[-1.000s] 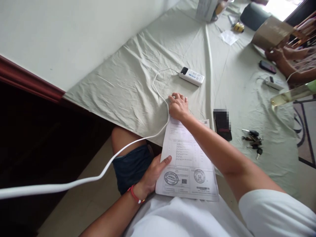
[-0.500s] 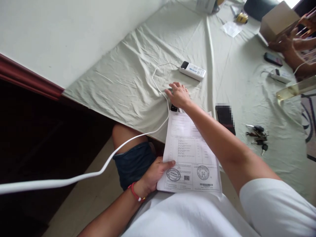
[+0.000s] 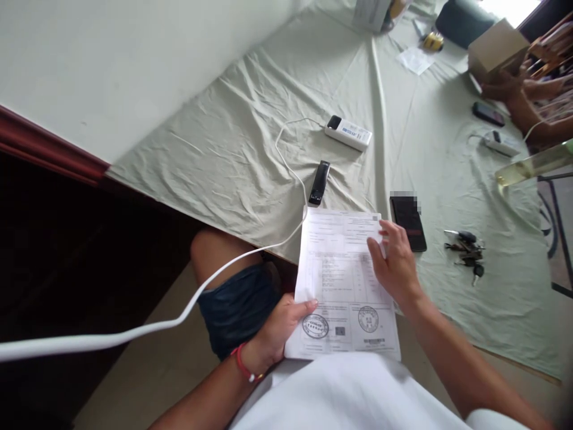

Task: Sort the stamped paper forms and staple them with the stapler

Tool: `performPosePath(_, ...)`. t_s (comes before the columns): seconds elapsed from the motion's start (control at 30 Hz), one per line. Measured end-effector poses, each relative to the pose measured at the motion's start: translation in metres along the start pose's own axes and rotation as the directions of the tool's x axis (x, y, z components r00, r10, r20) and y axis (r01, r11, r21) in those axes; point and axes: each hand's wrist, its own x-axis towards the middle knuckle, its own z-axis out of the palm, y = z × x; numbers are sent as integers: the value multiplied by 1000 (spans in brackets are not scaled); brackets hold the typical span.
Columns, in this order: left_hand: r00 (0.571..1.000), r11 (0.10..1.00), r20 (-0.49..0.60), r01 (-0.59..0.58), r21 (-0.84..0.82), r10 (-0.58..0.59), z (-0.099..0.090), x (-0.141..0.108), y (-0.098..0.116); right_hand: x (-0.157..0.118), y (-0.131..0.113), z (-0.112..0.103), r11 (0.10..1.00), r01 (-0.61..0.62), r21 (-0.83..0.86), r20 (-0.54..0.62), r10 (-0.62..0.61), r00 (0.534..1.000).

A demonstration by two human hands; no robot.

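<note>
Bare left hand [image 3: 280, 325] gripping, bare right hand [image 3: 398, 266] loose
Left thumb [image 3: 307, 308] extended on top, the rest hidden; right thumb [image 3: 375, 254] apart from gently curled fingers [image 3: 396, 233], back of hand upward.

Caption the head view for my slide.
Left hand gripping stamped papers, right hand at their edge, black stapler beyond.

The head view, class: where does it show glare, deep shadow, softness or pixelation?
Head view: whited-out glare at the top right, beyond the brown cardboard box; same view, near-black shadow at lower left, hiding detail; same view, fine print on the white, stamped rectangular paper too soft to read; same view, square blocks cover part of the upper end of the black rectangular phone.
</note>
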Motion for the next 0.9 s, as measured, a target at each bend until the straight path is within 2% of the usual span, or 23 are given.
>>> performPosePath(0.1,1000,1000,0,11,-23,-11,5,-1,1,-30,23,-15,963,-269,34,89,265,960)
performPosePath(0.2,1000,999,0,10,-37,-10,10,-2,2,-44,30,-25,857,-487,167,264,437,860)
performPosePath(0.27,1000,999,-2,5,-34,-5,14,-2,2,-45,29,-26,721,-609,332,407,473,782)
performPosePath(0.33,1000,1000,-2,-2,-24,2,17,-3,0,-42,28,-23,540,-689,483,523,454,722)
performPosePath(0.4,1000,1000,-4,-6,-5,6,20,-5,-2,-38,26,-18,404,-719,566,582,423,695)
performPosePath(0.43,1000,1000,-5,-11,11,11,21,-6,-4,-36,26,-16,370,-725,581,594,416,689)
performPosePath(0.53,998,992,0,-54,113,55,22,-11,-5,-31,27,-12,362,-725,586,597,413,688)
performPosePath(0.63,983,929,-8,-171,330,183,7,-9,2,-26,28,-11,443,-704,556,565,420,710)
performPosePath(0.67,966,870,-22,-222,441,257,-3,-6,6,-23,28,-10,486,-691,535,548,423,722)
performPosePath(0.7,936,767,-35,-264,585,350,-17,-3,12,-20,27,-9,533,-674,512,531,421,735)
performPosePath(0.73,898,621,-24,-285,731,440,-33,1,19,-16,27,-8,577,-655,488,515,416,750)
performPosePath(0.8,801,274,55,-267,924,596,-70,7,34,-9,26,-4,653,-611,448,484,397,780)
performPosePath(0.83,759,84,138,-246,966,637,-88,9,42,-6,26,-3,684,-588,431,469,387,794)
performPosePath(0.9,708,-245,323,-214,946,628,-118,7,58,-2,27,-1,742,-546,389,440,370,818)
